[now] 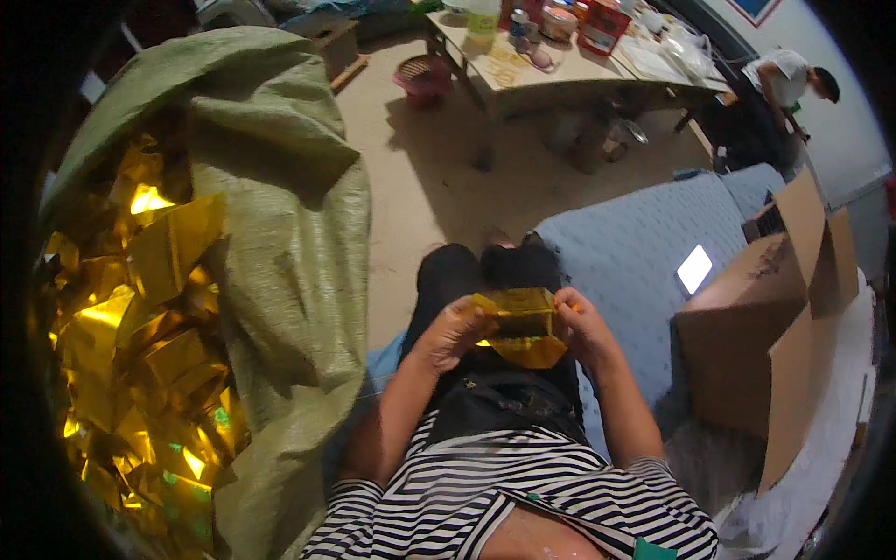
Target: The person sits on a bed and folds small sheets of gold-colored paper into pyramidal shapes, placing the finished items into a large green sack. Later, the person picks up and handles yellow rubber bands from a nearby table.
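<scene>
Between my two hands, above my lap, is a folded piece of gold foil paper (525, 320), partly opened out like a small box. My left hand (458, 329) pinches its left end between thumb and fingers. At its right end, my right hand (579, 323) grips the upper corner. A loose flap hangs from the lower edge of the foil. To my left stands a large olive woven sack (294, 280), its mouth wide and full of gold foil pieces (161, 350) of the same shiny kind. The inside of the folded piece is dark and hard to make out.
A blue padded seat (623, 231) extends to my right, bearing a lit phone (694, 270) and an open cardboard box (742, 336). Ahead stands a cluttered table (504, 70) beside a pink basket (423, 80). Another person (784, 84) is at the far right.
</scene>
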Demonstrator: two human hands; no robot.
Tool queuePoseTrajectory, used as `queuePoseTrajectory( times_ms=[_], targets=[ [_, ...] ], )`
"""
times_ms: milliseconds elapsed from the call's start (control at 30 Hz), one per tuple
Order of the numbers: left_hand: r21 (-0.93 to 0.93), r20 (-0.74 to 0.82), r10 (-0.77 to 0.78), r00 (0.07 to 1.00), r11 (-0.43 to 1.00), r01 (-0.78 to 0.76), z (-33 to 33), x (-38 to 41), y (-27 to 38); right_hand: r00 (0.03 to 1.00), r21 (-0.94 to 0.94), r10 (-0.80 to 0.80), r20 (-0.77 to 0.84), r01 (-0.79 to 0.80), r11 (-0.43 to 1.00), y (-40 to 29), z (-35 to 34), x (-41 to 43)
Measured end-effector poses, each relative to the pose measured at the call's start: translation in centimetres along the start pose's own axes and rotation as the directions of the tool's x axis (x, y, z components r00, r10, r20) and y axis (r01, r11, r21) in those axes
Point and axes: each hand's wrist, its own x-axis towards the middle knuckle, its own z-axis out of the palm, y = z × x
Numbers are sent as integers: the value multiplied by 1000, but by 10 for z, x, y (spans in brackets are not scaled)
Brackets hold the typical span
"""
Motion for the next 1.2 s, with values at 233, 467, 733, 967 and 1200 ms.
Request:
queuePoseTrajectory(
  times_ms=[233, 467, 733, 967, 1200],
  targets=[
    [-204, 6, 118, 993, 972, -114, 0, -2, 7, 960, -49, -278, -17, 277, 960, -40, 57, 11],
    [751, 45, 253, 966, 629, -200, -7, 6, -9, 579, 168, -461, 672, 486, 857, -122, 280, 20],
    [935, 280, 180, 943, -273, -226, -11, 11, -15, 851, -770, -378, 364, 503, 392, -53, 119, 41],
    [959, 236, 163, 958, -199, -203, 2, 10, -26, 881, -973, -431, 193, 114, -203, 24, 3, -37],
    [948, 262, 199, 944, -235, -214, 3, 12, -26, 882, -961, -417, 221, 122, -249, 31, -1, -34]
  ],
)
